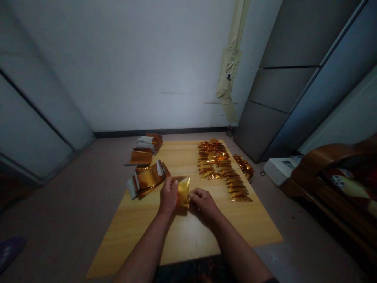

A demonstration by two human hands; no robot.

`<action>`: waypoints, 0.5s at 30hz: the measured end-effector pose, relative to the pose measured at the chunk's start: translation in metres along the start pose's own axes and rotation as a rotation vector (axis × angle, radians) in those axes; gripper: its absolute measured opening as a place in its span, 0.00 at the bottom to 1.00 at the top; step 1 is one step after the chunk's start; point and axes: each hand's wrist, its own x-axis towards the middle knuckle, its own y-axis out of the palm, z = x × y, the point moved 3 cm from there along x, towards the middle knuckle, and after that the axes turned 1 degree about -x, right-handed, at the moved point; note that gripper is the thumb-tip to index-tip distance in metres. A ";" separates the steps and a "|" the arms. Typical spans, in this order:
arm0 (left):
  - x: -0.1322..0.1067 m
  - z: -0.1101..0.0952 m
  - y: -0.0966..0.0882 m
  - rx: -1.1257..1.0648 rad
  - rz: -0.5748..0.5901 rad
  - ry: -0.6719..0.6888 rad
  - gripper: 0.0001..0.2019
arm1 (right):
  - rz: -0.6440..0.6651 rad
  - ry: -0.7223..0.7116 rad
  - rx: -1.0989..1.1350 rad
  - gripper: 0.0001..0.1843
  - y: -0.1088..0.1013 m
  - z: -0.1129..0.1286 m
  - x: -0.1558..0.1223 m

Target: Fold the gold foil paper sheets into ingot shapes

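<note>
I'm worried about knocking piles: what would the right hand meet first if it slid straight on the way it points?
The gold foil sheet the right hand pinches, then probably the left hand beyond.

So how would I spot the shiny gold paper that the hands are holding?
Find the pale yellow wooden board on the floor. Near its middle, the left hand and right hand pinch one shiny gold foil sheet between them. Only it is held; the curled gold stack lies left, rows of folded gold pieces right.
</note>
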 end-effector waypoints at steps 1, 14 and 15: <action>0.000 0.000 0.001 0.000 0.064 -0.015 0.12 | -0.065 -0.051 -0.058 0.14 -0.005 0.006 0.003; 0.019 -0.004 0.003 0.144 0.645 -0.018 0.10 | -0.080 -0.174 -0.451 0.10 -0.008 0.014 0.040; 0.021 -0.002 0.001 0.150 0.658 -0.032 0.12 | -0.125 -0.176 -0.471 0.09 -0.009 0.012 0.040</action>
